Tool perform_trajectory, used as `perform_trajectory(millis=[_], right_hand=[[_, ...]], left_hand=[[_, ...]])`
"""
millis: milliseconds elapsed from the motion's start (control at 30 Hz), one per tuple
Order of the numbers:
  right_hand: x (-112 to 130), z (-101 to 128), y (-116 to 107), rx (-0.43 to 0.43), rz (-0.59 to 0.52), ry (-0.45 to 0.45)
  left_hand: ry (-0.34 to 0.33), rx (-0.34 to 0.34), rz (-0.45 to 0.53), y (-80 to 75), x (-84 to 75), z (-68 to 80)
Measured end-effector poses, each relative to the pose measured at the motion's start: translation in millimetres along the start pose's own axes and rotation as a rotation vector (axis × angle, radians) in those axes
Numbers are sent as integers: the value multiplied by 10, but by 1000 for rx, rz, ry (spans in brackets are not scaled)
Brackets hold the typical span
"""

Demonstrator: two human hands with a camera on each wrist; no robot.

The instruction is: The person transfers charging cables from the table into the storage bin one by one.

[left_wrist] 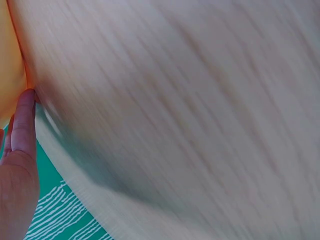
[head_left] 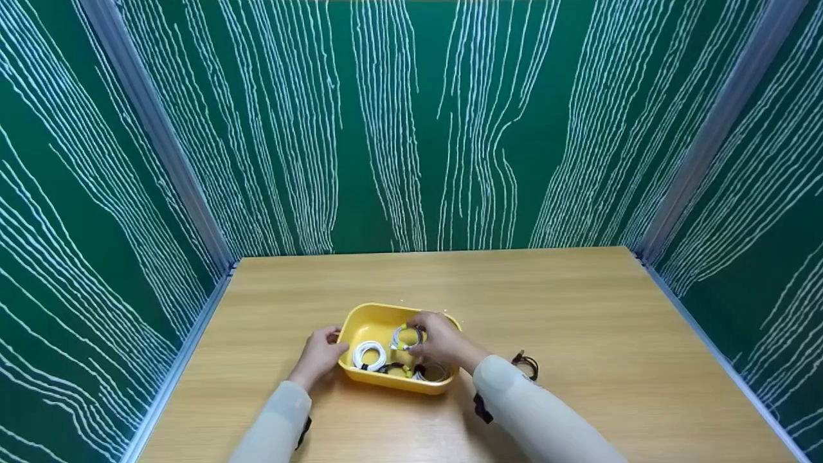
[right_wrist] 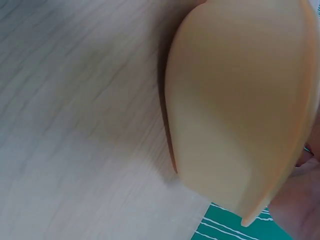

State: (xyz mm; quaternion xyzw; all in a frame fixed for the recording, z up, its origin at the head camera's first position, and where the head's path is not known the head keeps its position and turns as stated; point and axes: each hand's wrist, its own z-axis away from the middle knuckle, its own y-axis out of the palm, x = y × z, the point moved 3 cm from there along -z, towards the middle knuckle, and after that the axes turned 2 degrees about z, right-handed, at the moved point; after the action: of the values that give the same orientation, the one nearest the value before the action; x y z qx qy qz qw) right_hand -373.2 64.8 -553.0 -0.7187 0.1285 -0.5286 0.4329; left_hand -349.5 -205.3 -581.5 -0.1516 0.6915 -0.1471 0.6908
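Right wrist view: outer wall of a yellow plastic tub (right_wrist: pixel 235 105) fills the right half of the frame, smooth and rounded, seen close and slightly blurred. It rests on a pale wood-grain surface (right_wrist: pixel 75 125), shadow along its base. Part of the right hand (right_wrist: pixel 300 200) shows at the lower right edge, against the tub's rim; a green white-lined panel (right_wrist: pixel 225 227) sits below.

The tray (head_left: pixel 360 325) looks like smooth yellow plastic with a soft sheen. It sits on a table (head_left: pixel 578 308) of pale wood-grain laminate, matt and even. Inside the tray, the cables (head_left: pixel 370 354) look rubbery and glossy, white and black. Behind the table, the walls (head_left: pixel 411 128) are matt green, printed with white grain lines, and edged by dull metal strips (head_left: pixel 161 148).
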Motion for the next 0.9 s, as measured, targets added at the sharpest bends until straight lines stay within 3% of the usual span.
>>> perform_trajectory(millis=[467,900], right_hand=[[-45,-88,82,43,-1,42],[-65,-163,194,61,48,-50]], left_hand=[[-11,7,2,12,-15,-16],[-13,1,10,11,9,-10]])
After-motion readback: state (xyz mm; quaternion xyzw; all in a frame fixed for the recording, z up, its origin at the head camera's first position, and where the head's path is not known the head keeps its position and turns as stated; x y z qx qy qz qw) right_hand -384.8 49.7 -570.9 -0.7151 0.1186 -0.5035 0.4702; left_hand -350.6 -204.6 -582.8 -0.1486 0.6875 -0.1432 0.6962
